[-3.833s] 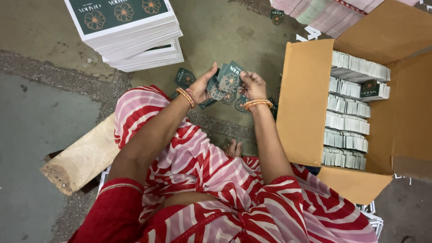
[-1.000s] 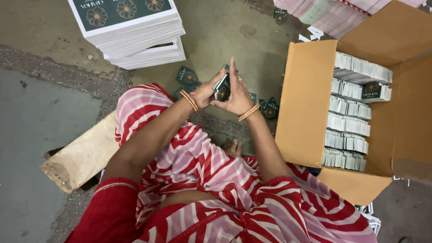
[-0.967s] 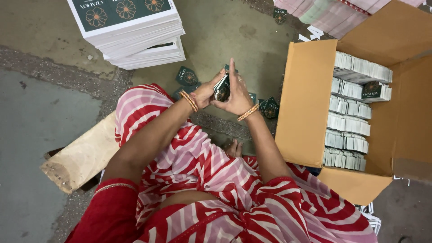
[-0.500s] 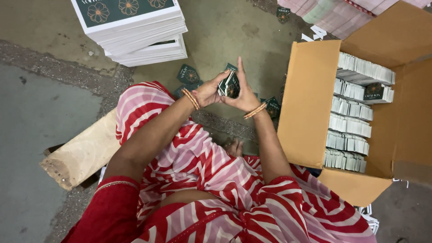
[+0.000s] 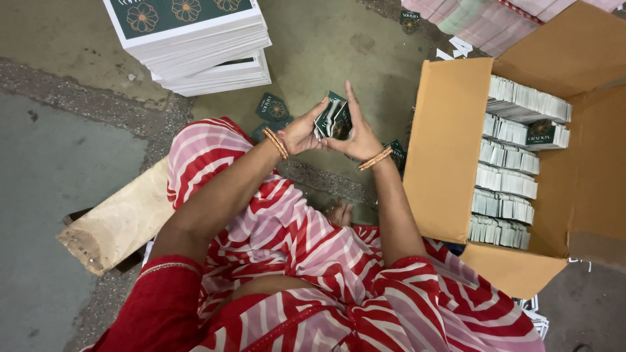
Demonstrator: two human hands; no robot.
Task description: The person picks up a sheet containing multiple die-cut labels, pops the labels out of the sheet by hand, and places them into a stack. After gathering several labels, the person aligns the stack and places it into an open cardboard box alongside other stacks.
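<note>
- Floor (image 5: 339,45): grey concrete, rough and stained; carries everything listed below.
- Cardboard box (image 5: 450,150): brown, lying on its side to the right of the person, flaps spread open. Inside, white-edged cards stand packed in rows, one dark green face showing near the top.
- Stack of sheets (image 5: 195,39): large white pile at upper left, top sheet dark green with flower motifs; well apart from both hands.
- Wooden plank (image 5: 117,221): pale, lying at lower left, partly under the person's red-and-pink striped clothing.
- Loose cards (image 5: 271,107): dark green, scattered on the floor just beyond the knee, near the left hand; another peeks out beside the right wrist.
- Left hand (image 5: 301,133): bangle at the wrist, fingers curled around the left side of a small bundle of cards, gripping it.
- Right hand (image 5: 357,133): bangle at the wrist, palm pressed to the bundle's right side, one finger pointing up, closed on the bundle.
- Bundle of cards (image 5: 331,122): dark green faces, white edges, slightly fanned; held between the two hands above the floor, left of the box.
</note>
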